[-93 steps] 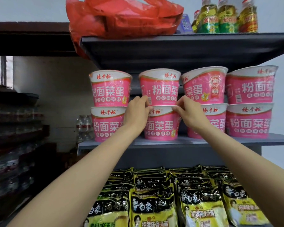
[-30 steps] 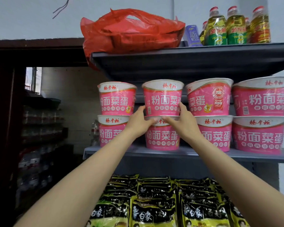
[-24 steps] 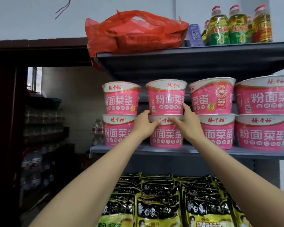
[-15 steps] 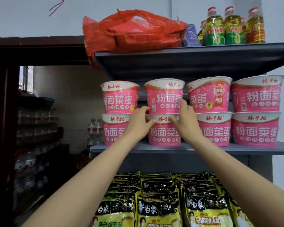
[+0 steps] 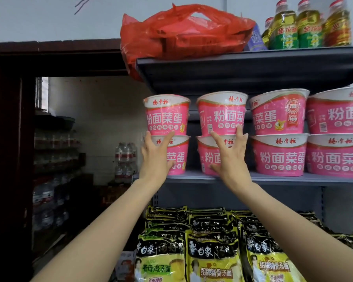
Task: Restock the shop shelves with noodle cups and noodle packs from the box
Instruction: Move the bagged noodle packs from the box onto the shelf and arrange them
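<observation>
With fingers spread flat, the left hand [image 5: 157,157] presses the leftmost stack of noodle cups [image 5: 167,135] on the shelf [image 5: 293,179] and the right hand [image 5: 228,155] the next stack, so an uneven shove could topple either upper cup.

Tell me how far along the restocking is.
Done: the middle shelf holds pink cups stacked two high in four columns, and noodle packs fill the shelf below. In hand: the left hand rests on the leftmost stack and the right hand on the second stack, fingers straight, squaring them up. Left: can't say; the box isn't in view.
</observation>
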`<act>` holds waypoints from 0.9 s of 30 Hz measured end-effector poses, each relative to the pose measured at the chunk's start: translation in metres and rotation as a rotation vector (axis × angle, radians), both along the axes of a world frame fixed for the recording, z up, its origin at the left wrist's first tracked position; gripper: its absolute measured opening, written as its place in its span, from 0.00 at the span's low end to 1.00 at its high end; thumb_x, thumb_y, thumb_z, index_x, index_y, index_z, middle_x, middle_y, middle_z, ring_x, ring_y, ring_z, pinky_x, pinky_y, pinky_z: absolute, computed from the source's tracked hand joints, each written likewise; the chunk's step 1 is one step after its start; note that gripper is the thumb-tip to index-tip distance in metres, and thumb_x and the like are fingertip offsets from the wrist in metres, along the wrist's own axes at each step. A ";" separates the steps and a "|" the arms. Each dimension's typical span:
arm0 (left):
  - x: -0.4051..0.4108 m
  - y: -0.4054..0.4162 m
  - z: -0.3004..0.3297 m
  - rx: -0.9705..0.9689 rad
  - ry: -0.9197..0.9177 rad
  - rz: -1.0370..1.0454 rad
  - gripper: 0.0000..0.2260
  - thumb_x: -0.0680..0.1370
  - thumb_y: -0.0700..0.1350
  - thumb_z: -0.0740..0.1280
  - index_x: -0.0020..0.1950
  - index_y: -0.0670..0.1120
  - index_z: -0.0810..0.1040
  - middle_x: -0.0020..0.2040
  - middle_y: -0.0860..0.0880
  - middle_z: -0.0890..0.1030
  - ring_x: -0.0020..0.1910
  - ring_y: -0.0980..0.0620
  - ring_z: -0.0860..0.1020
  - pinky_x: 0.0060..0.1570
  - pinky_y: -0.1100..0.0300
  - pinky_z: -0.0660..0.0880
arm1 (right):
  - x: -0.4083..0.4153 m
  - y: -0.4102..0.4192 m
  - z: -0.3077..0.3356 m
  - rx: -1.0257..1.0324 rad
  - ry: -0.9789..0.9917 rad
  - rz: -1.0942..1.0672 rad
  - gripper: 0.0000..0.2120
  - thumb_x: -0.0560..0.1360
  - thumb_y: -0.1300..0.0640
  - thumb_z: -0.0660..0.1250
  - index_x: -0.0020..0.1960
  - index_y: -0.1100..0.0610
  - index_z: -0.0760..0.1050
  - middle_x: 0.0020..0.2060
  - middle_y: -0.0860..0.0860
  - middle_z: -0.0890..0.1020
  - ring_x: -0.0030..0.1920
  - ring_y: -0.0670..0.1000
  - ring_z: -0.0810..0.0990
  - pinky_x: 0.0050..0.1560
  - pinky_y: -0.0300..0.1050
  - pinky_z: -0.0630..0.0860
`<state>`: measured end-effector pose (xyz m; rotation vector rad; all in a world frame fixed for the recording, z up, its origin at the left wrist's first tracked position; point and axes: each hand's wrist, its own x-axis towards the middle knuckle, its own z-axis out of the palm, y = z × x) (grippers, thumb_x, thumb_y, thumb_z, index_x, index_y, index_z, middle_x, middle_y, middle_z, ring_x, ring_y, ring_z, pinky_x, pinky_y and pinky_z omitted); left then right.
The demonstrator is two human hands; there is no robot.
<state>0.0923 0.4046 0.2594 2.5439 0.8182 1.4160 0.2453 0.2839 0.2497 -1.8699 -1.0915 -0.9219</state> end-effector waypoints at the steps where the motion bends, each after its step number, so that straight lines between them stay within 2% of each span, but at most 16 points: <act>1: 0.000 -0.002 0.001 -0.005 -0.008 -0.006 0.35 0.75 0.42 0.70 0.74 0.60 0.54 0.75 0.43 0.45 0.73 0.39 0.53 0.66 0.42 0.65 | 0.000 0.001 0.001 0.006 0.000 -0.001 0.43 0.68 0.64 0.73 0.72 0.40 0.54 0.74 0.55 0.35 0.73 0.65 0.34 0.67 0.70 0.60; 8: 0.004 -0.002 0.002 -0.005 -0.019 -0.010 0.33 0.75 0.40 0.68 0.74 0.59 0.57 0.75 0.42 0.47 0.72 0.39 0.54 0.64 0.43 0.68 | -0.006 0.002 0.003 0.008 0.016 -0.013 0.40 0.68 0.66 0.73 0.71 0.42 0.59 0.74 0.56 0.39 0.74 0.64 0.35 0.71 0.66 0.52; 12: 0.003 -0.002 0.002 -0.007 -0.046 -0.015 0.31 0.76 0.40 0.67 0.73 0.58 0.58 0.75 0.43 0.49 0.72 0.40 0.56 0.61 0.45 0.71 | -0.011 0.002 0.004 0.009 0.021 0.009 0.38 0.69 0.68 0.71 0.70 0.44 0.60 0.74 0.57 0.40 0.74 0.63 0.36 0.72 0.63 0.52; 17: 0.008 -0.006 0.003 0.162 -0.053 0.121 0.29 0.75 0.46 0.69 0.72 0.55 0.61 0.73 0.43 0.57 0.70 0.42 0.60 0.64 0.48 0.67 | -0.014 -0.001 0.007 -0.003 0.037 0.033 0.36 0.71 0.67 0.71 0.71 0.44 0.61 0.75 0.57 0.43 0.75 0.63 0.39 0.73 0.62 0.52; 21: 0.017 -0.020 0.003 0.280 -0.082 0.113 0.23 0.76 0.48 0.67 0.70 0.51 0.64 0.70 0.45 0.63 0.68 0.45 0.62 0.64 0.50 0.65 | -0.018 -0.016 0.009 0.033 0.016 0.044 0.31 0.74 0.61 0.69 0.72 0.47 0.60 0.75 0.56 0.50 0.75 0.59 0.51 0.70 0.56 0.63; 24: 0.030 -0.038 0.005 0.286 -0.122 -0.025 0.19 0.77 0.50 0.65 0.67 0.50 0.68 0.65 0.48 0.68 0.65 0.49 0.66 0.63 0.53 0.66 | -0.014 -0.035 0.011 0.076 -0.018 0.015 0.27 0.74 0.58 0.68 0.70 0.51 0.62 0.69 0.55 0.62 0.69 0.56 0.64 0.63 0.51 0.70; 27: 0.049 -0.062 0.008 0.223 -0.102 -0.202 0.17 0.77 0.50 0.65 0.64 0.49 0.70 0.61 0.50 0.71 0.62 0.50 0.69 0.60 0.54 0.69 | -0.003 -0.060 0.014 0.124 0.010 0.037 0.22 0.75 0.57 0.66 0.67 0.54 0.65 0.61 0.54 0.69 0.62 0.54 0.70 0.57 0.45 0.71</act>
